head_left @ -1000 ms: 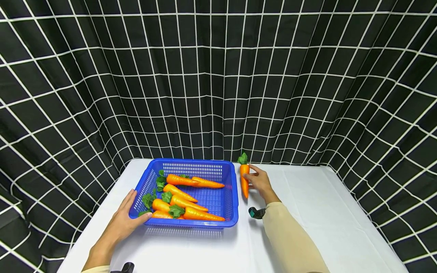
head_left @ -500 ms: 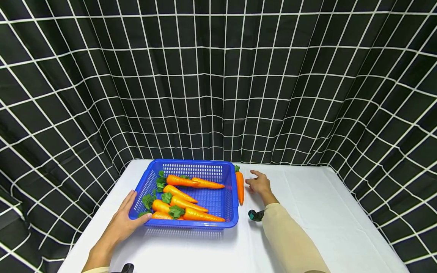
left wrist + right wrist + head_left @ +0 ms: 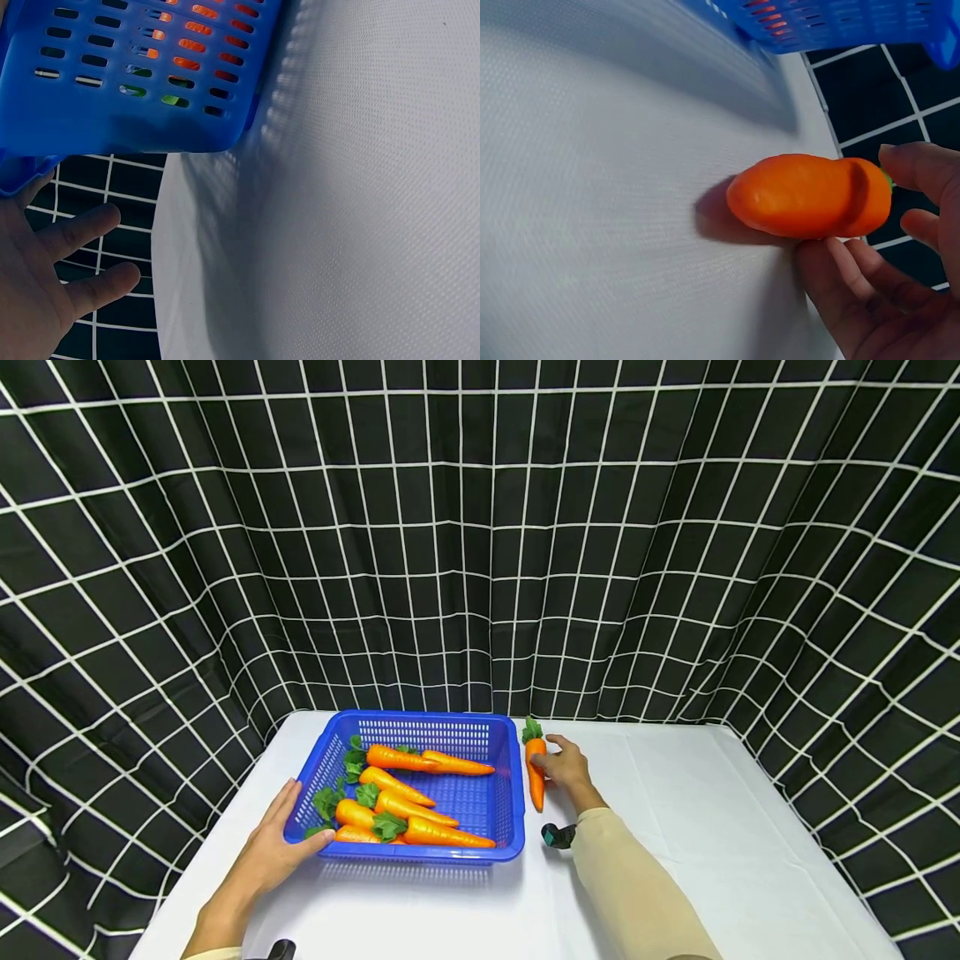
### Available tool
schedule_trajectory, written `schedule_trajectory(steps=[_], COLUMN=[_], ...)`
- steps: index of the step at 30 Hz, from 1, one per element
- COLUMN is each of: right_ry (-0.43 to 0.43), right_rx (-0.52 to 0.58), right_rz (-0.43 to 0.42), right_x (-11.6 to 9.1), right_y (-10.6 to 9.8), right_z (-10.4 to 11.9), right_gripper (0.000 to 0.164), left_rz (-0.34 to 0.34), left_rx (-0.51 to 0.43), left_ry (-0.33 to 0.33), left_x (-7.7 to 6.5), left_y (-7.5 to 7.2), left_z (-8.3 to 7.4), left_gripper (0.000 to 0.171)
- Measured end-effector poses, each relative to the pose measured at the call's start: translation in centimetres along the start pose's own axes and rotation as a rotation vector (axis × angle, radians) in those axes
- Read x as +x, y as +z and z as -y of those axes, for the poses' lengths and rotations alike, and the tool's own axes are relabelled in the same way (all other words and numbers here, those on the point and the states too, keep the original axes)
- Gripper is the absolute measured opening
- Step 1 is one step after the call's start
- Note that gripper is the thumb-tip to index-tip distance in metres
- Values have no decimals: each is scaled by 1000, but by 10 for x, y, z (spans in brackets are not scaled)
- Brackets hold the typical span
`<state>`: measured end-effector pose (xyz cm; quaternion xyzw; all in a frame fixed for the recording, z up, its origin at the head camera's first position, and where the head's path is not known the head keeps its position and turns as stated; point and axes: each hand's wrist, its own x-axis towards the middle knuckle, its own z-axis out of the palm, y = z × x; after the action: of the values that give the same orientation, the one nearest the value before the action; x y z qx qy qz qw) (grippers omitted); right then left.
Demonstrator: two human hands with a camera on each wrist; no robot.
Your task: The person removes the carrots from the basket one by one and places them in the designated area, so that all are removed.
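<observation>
A blue slotted plastic basket stands on the white table, with several orange carrots with green leafy tops lying inside. My left hand rests at its left side, thumb at the near rim corner and the other fingers straight and spread; two fingers stand apart from the wall in the left wrist view. Just right of the basket, my right hand holds a single carrot, leaves pointing to the back. In the right wrist view the thumb lies against one side of this carrot, fingers along the other.
A white cloth covers the table. Black curtains with a white grid rise behind it and at both sides. A small black device sticks out from the right wrist, another from the left.
Half a second ago the carrot lay against the basket's right side with my right hand apart from it. Now my hand has it again, slightly further right. My left hand has stayed put.
</observation>
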<state>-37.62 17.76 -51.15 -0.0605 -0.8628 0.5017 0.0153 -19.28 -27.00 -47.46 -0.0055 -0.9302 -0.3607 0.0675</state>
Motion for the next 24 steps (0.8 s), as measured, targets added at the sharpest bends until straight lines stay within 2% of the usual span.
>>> schedule_trajectory(steps=[12,24], right_ry=[23,76], right_rx=[3,143], right_rz=[-21,1], right_x=[-2,-11], right_y=[4,-10], right_z=[-5,5], right_gripper=[59,57], left_rz=[13,11], left_rx=[5,12], left_ry=[-18,-6], left_x=[-1,0], left_y=[-1,-2], left_z=[2,1], left_gripper=[104,104])
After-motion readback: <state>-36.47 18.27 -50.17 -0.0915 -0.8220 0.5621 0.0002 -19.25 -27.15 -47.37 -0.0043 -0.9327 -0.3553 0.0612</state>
